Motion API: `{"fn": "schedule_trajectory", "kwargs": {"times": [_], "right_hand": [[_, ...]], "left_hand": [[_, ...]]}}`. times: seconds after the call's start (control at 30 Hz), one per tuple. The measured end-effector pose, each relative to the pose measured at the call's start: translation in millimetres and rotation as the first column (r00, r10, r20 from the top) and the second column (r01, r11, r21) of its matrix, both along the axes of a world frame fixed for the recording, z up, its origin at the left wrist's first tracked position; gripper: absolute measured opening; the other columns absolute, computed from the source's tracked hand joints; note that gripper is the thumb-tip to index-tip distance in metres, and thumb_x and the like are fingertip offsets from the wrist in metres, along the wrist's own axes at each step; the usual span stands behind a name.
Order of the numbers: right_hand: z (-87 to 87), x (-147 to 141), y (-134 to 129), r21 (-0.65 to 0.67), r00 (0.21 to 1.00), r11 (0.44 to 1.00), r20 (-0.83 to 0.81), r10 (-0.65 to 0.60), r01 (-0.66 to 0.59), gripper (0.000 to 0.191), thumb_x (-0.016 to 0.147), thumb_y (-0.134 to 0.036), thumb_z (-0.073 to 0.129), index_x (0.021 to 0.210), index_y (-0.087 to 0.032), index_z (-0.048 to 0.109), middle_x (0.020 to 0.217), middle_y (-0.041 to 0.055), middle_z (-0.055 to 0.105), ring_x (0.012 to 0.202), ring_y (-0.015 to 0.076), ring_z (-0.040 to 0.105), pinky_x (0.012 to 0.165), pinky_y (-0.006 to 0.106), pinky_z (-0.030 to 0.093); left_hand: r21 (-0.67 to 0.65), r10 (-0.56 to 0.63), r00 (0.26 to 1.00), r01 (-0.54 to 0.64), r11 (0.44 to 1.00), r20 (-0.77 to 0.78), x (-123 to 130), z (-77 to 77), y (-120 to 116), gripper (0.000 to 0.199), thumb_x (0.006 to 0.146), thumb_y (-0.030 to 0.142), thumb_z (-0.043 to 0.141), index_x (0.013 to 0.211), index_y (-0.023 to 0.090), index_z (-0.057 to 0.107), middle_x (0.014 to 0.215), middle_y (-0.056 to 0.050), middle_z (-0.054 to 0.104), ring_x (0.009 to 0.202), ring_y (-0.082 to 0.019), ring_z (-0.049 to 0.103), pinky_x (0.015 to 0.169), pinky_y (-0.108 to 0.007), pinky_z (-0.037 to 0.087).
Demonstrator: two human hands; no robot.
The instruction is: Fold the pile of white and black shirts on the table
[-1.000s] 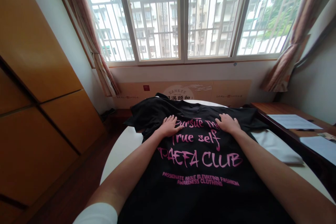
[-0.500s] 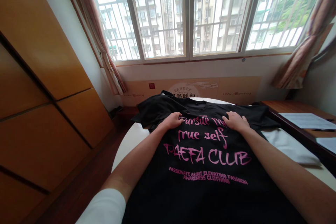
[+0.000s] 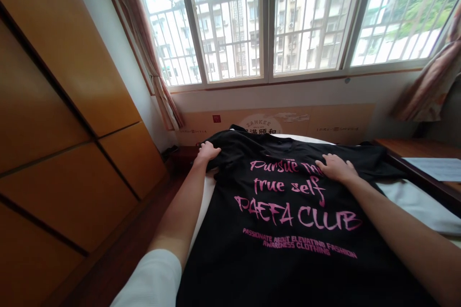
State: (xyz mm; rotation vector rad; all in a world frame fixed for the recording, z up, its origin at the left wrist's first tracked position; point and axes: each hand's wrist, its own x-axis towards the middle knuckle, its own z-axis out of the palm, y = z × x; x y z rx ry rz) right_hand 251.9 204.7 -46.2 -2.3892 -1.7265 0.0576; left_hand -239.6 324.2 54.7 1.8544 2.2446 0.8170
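Room with a barred window (image 3: pixel 230 24), apartment blocks and a tree showing through it; striped curtains (image 3: pixel 430 86) hung at the side. Below the sill ran a tan printed panel (image 3: pixel 273 122). To the left stood an orange wooden cabinet (image 3: pixel 61 105), doors shut, contents hidden, with a wooden floor (image 3: pixel 122 230) beside it. To the right, a wooden desk (image 3: pixel 421 153) carried a paper sheet (image 3: pixel 432 169).

Black T-shirt (image 3: pixel 281 254) lay spread on a round white tabletop (image 3: pixel 207 196), collar pointing toward the window and lower body running out of frame toward the person. Its front bore pink lettering (image 3: pixel 298 216) reading "Pursue my true self" and "PAEFA CLUB". A white cloth (image 3: pixel 421 204) lay on the tabletop just right of the shirt.

Left hand (image 3: pixel 207 152) sat at the shirt's upper left corner near the tabletop's edge, fingers (image 3: pixel 212 149) curled onto the fabric; could not tell whether they pinched it. Right hand (image 3: pixel 336 169) lay flat on the shirt beside the top line of lettering, fingers (image 3: pixel 324 160) spread. A white sleeve (image 3: pixel 147 278) covered the left upper arm.
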Motion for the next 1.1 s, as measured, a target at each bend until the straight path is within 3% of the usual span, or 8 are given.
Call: {"fn": "schedule_trajectory", "kwargs": {"times": [0.1,0.23,0.33,0.6,0.7,0.83,0.97,1.1], "right_hand": [[0.9,-0.2,-0.4,-0.009,1.0,1.0,0.0,-0.003,0.003,0.072,0.106,-0.056,0.027,0.159,-0.01,0.043,0.169,0.0166,0.037,0.158,0.0299,0.029,0.126,0.064,0.023],[2.9,-0.4,-1.4,-0.014,1.0,1.0,0.001,-0.002,0.002,0.071,0.106,-0.056,0.027,0.159,-0.012,0.044,0.17,0.0165,0.036,0.158,0.0293,0.029,0.126,0.062,0.023],[5.0,-1.3,-2.8,-0.015,1.0,1.0,0.002,-0.002,0.002,0.07,0.106,-0.055,0.027,0.158,-0.012,0.044,0.169,0.0168,0.036,0.158,0.0292,0.029,0.126,0.062,0.023],[6.2,-1.9,-4.1,-0.006,1.0,1.0,-0.001,-0.002,0.002,0.068,0.107,-0.055,0.028,0.159,-0.015,0.045,0.169,0.0166,0.037,0.158,0.0303,0.03,0.126,0.062,0.023],[5.8,-1.9,-3.7,-0.004,1.0,1.0,-0.003,-0.004,0.004,0.067,0.107,-0.054,0.029,0.159,-0.015,0.045,0.169,0.0163,0.037,0.158,0.0305,0.03,0.126,0.062,0.023],[6.5,-2.8,-4.3,-0.007,1.0,1.0,-0.005,-0.009,0.009,0.068,0.106,-0.054,0.029,0.159,-0.013,0.044,0.169,0.0167,0.036,0.158,0.0307,0.03,0.126,0.062,0.023],[6.3,-2.9,-4.5,-0.007,1.0,1.0,-0.005,-0.012,0.012,0.069,0.106,-0.055,0.029,0.159,-0.012,0.044,0.17,0.0171,0.036,0.158,0.0306,0.031,0.126,0.062,0.024],[5.1,-2.1,-3.9,-0.003,1.0,1.0,-0.003,-0.01,0.01,0.069,0.106,-0.055,0.029,0.159,-0.013,0.044,0.169,0.0173,0.037,0.158,0.0303,0.031,0.126,0.062,0.024]], "left_hand": [[-0.038,0.194,0.98,-0.192,0.981,0.039,-8.8,-7.8,6.6,0.071,0.076,0.038,0.078,0.136,0.004,0.059,0.145,-0.033,0.057,0.135,-0.048,0.056,0.104,-0.052,0.05],[-0.042,0.071,0.993,-0.068,0.997,0.093,-24.6,-17.2,12.0,0.044,0.078,0.027,0.077,0.118,0.011,0.069,0.117,-0.022,0.075,0.117,-0.04,0.07,0.093,-0.04,0.056],[0.179,-0.007,0.997,-0.008,0.984,0.081,-29.3,-18.6,11.8,0.046,0.079,0.013,0.074,0.125,0.012,0.065,0.123,-0.021,0.073,0.121,-0.037,0.069,0.101,-0.041,0.053],[0.694,-0.214,0.97,0.078,0.716,0.113,-28.2,11.3,13.1,0.035,0.094,0.011,0.058,0.128,0.017,0.06,0.132,-0.013,0.067,0.124,-0.024,0.063,0.113,-0.036,0.045],[0.604,-0.207,0.964,0.065,0.794,0.169,-33.6,6.2,19.0,0.033,0.093,0.014,0.06,0.126,0.017,0.063,0.131,-0.013,0.069,0.124,-0.026,0.064,0.114,-0.038,0.045],[0.232,-0.21,0.903,0.127,0.964,0.375,-36.6,-19.5,23.7,0.031,0.079,0.018,0.074,0.11,0.014,0.07,0.112,-0.013,0.076,0.11,-0.03,0.071,0.1,-0.038,0.054],[0.117,-0.19,0.793,0.15,0.982,0.579,-36.9,-39.3,23.1,0.028,0.07,0.013,0.074,0.097,0.013,0.07,0.09,-0.008,0.077,0.088,-0.025,0.075,0.08,-0.032,0.059],[0.103,-0.135,0.79,0.091,0.991,0.598,-39.9,-51.6,22.0,0.016,0.073,0.02,0.075,0.085,0.013,0.068,0.081,-0.009,0.075,0.08,-0.026,0.075,0.073,-0.034,0.06]]}}
